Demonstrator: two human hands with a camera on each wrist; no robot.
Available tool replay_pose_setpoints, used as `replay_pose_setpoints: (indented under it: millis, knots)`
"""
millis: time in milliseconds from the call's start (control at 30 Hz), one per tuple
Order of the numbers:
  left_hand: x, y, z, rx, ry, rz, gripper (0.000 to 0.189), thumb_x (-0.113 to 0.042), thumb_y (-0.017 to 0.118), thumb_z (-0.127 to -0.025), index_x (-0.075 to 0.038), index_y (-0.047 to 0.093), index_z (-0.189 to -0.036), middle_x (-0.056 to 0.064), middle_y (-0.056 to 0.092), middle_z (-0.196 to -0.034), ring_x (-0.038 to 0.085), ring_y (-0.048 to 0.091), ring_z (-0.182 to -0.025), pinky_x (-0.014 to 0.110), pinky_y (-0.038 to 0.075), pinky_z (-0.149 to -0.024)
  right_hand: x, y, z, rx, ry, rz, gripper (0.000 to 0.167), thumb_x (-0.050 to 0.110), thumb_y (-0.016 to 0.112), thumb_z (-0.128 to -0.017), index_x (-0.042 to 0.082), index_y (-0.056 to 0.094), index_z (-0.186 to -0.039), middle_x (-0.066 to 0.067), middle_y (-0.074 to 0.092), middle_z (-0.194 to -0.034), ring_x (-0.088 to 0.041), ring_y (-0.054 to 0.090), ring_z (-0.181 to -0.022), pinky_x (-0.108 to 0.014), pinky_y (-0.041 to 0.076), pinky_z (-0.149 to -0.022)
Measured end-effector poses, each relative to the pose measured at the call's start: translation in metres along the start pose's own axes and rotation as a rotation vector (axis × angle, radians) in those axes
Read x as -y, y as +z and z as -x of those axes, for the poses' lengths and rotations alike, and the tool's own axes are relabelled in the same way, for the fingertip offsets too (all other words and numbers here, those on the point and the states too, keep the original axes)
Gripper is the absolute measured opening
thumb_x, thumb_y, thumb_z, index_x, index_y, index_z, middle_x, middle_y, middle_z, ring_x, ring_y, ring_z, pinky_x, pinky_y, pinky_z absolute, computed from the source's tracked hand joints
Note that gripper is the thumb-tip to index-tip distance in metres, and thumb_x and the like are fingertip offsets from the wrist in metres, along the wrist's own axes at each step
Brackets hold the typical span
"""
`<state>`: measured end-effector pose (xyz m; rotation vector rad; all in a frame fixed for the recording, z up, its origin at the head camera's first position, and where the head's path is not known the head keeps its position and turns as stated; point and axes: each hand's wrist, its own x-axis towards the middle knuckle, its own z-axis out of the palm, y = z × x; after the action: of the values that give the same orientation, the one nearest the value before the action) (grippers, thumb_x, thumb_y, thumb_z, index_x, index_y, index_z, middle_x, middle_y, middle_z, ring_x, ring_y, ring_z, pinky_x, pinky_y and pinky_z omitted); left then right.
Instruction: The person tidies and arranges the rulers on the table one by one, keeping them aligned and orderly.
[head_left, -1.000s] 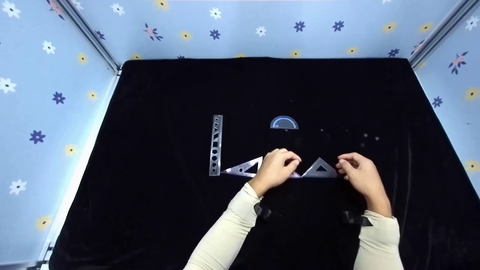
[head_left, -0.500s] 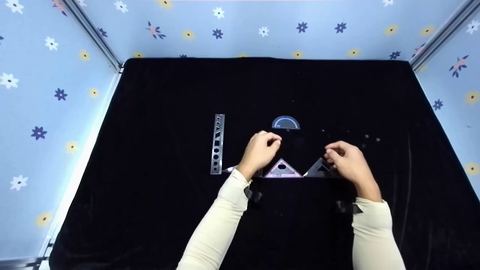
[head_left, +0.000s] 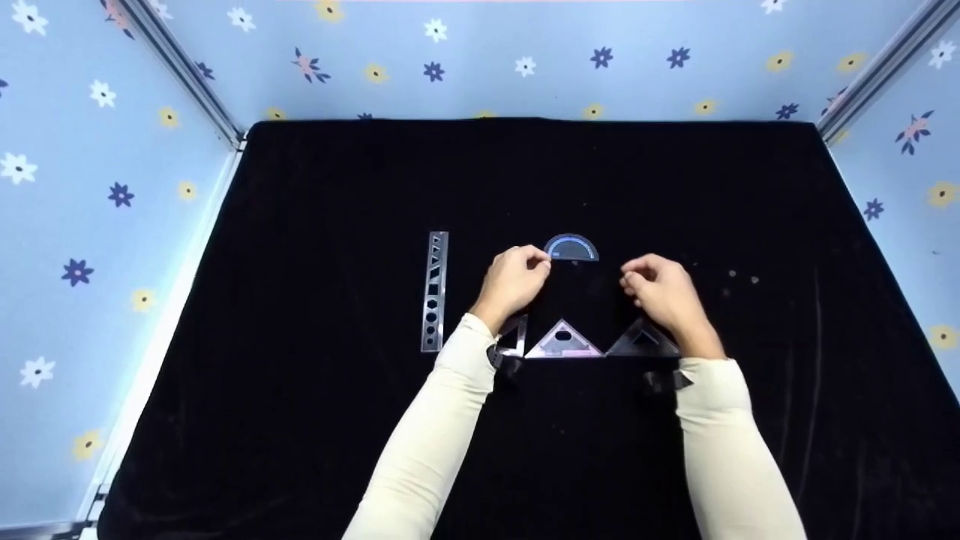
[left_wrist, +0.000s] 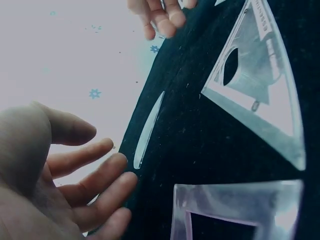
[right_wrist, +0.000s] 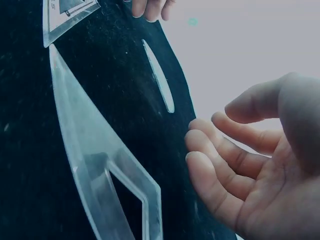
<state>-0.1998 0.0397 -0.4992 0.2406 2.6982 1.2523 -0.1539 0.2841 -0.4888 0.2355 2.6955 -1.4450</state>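
Note:
Flat on the black cloth lies a clear protractor (head_left: 571, 249) with a blue arc. My left hand (head_left: 516, 277) is at its left corner, fingers loosely bent; whether they touch it I cannot tell. To its right, with a gap, hovers my right hand (head_left: 661, 289), and the right wrist view shows nothing between thumb and fingers (right_wrist: 215, 165). Below the hands, a pinkish set square (head_left: 562, 346) stands in a row with a clear set square (head_left: 637, 343) on its right. Another set square (head_left: 517, 337) on the left is partly covered by my left wrist.
A clear ruler (head_left: 433, 292) with cut-out shapes lies upright on the left. Small pale specks (head_left: 754, 280) dot the black cloth (head_left: 337, 420) on the right. Flowered blue walls (head_left: 480, 45) rise behind and at both sides.
My left hand has moved off the pinkish set square, up and left, to the protractor's left corner. My right hand has moved up and left from the clear set square. The ruler has stayed put.

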Motion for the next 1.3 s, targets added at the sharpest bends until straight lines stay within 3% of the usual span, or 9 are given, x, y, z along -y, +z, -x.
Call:
replay_pose_setpoints:
  millis: [267, 667, 1033, 1300]
  knots:
    - [0.001, 0.004, -0.008, 0.02, -0.071, -0.065, 0.032, -0.025, 0.062, -0.097, -0.017, 0.074, -0.126, 0.0, 0.074, -0.117, 0.018, 0.067, -0.115, 0.041, 0.051, -0.103, 0.007, 0.01, -0.021, -0.042, -0.012, 0.032, 0.033, 0.005, 0.056, -0.097, -0.004, 0.068, -0.126, -0.021, 0.074, -0.121, -0.002, 0.062, -0.079, -0.012, 0.052, -0.069]
    - [0.005, 0.004, -0.013, 0.067, -0.099, -0.082, 0.037, -0.024, 0.06, -0.096, -0.015, 0.07, -0.131, 0.001, 0.071, -0.118, 0.021, 0.062, -0.125, 0.047, 0.045, -0.109, 0.009, 0.016, -0.034, 0.005, 0.008, 0.033, 0.033, 0.005, 0.055, -0.097, -0.004, 0.068, -0.127, -0.021, 0.071, -0.126, -0.003, 0.061, -0.074, -0.013, 0.052, -0.068]
    - [0.006, 0.004, -0.01, 0.092, -0.107, -0.072, 0.044, -0.024, 0.06, -0.097, -0.019, 0.068, -0.139, 0.001, 0.068, -0.118, 0.02, 0.061, -0.125, 0.047, 0.043, -0.107, 0.01, 0.021, -0.035, 0.032, 0.134, -0.195, 0.039, 0.0, 0.054, -0.094, -0.007, 0.064, -0.131, -0.021, 0.067, -0.132, -0.005, 0.059, -0.09, -0.015, 0.048, -0.079]
    - [0.006, 0.0, -0.015, 0.138, -0.127, -0.008, 0.047, -0.026, 0.06, -0.097, -0.018, 0.066, -0.143, 0.001, 0.071, -0.134, 0.021, 0.058, -0.136, 0.054, 0.039, -0.117, 0.008, 0.02, -0.038, 0.044, 0.219, -0.343, 0.05, 0.0, 0.057, -0.096, -0.005, 0.052, -0.145, -0.021, 0.062, -0.146, -0.006, 0.064, -0.101, -0.017, 0.05, -0.088]
